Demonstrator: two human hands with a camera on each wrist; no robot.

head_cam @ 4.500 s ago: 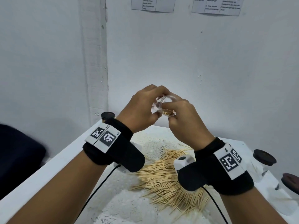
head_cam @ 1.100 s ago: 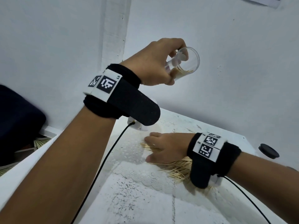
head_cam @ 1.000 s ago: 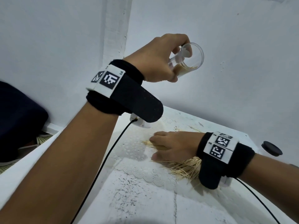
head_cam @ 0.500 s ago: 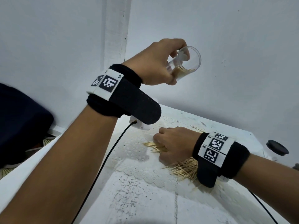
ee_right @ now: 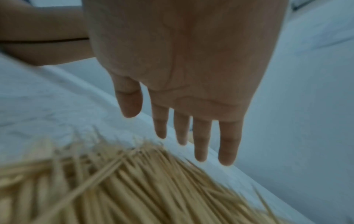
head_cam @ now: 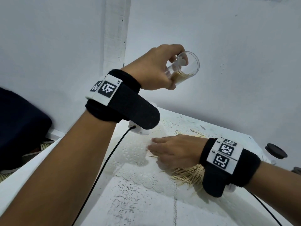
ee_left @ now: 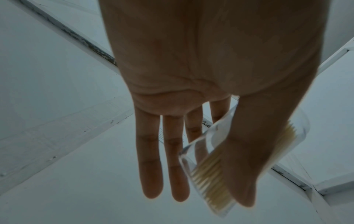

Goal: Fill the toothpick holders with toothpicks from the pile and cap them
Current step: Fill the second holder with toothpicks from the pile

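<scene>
My left hand (head_cam: pixel 161 70) is raised above the table and pinches a clear toothpick holder (head_cam: pixel 187 69), tilted with its open mouth to the right. A layer of toothpicks (head_cam: pixel 180 76) lies inside it. In the left wrist view the thumb (ee_left: pixel 245 166) presses the holder (ee_left: pixel 203 178) from below while two fingers stay straight beside it. My right hand (head_cam: pixel 174 150) lies low over the left end of the toothpick pile (head_cam: pixel 187 173) on the white table (head_cam: pixel 130 201). Its fingers (ee_right: pixel 201 144) are straight and spread above the pile (ee_right: pixel 134 181), holding nothing I can see.
A dark round cap (head_cam: pixel 275 153) sits on a clear holder at the table's right edge, with another dark cap (head_cam: pixel 296 170) just beyond it. A white wall stands close behind. A dark bulky object (head_cam: pixel 21 128) lies off the table's left side.
Half a second ago my right hand was curled over the pile; now its fingers are stretched out flat. The left hand holds the holder in nearly the same raised spot.
</scene>
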